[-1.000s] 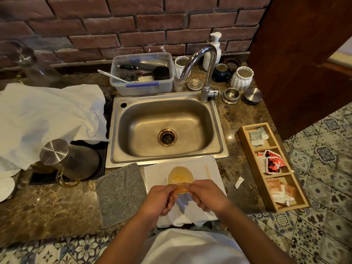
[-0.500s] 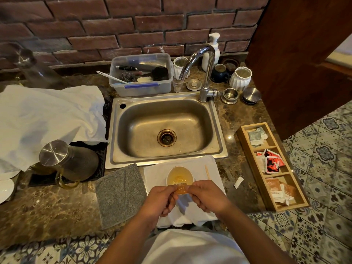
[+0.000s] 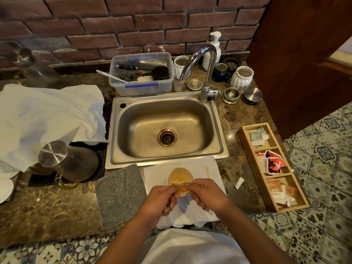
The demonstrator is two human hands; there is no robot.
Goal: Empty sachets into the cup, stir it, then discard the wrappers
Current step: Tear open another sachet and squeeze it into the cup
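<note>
A small white cup with pale yellow liquid stands on a white cloth in front of the sink. Just over its near rim I hold an orange sachet between both hands. My left hand pinches its left end and my right hand pinches its right end. A wooden stir stick lies on the cloth to the right of the cup. A small white wrapper scrap lies on the counter further right.
A wooden tray with three compartments of sachets sits at the right counter edge. The steel sink and tap lie behind the cup. A grey mat, a glass jug and a white towel are to the left.
Both hands have stayed over the cup's near rim with the sachet between them; the sachet has tilted slightly. Nothing else has moved.
</note>
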